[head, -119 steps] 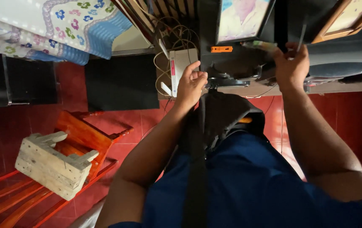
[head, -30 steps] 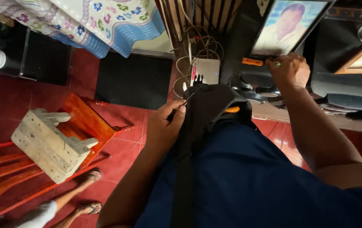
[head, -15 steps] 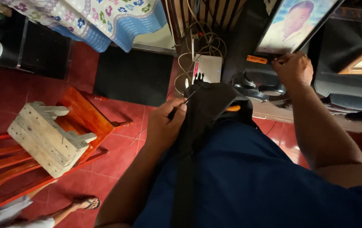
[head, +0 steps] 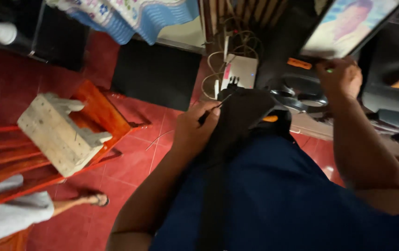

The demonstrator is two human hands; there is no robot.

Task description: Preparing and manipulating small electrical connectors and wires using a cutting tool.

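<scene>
At the middle of the view, over the red floor (head: 129,160), the left hand (head: 194,128) is closed around a thin dark tool (head: 211,111), its grip clamped on the shaft, pressed against a fold of black cloth (head: 241,114) that hangs down the person's front. What kind of tool it is cannot be told; only a short dark length and a fine tip show above the fingers. Up and to the right, the right hand (head: 339,79) rests on the edge of a dark counter (head: 297,86), fingers curled together over something small with a speck of green; what it holds is too hidden to name. Just above that hand leans a framed picture (head: 348,25). Between the two hands, at the counter's left end, sits a white box (head: 241,69) with cables (head: 218,60) looped beside it. Left on the floor stands a pale wooden stool (head: 57,132) upon orange wooden boards (head: 101,109). Another person's foot in a sandal (head: 99,200) shows at the lower left, well apart from the hands.
</scene>
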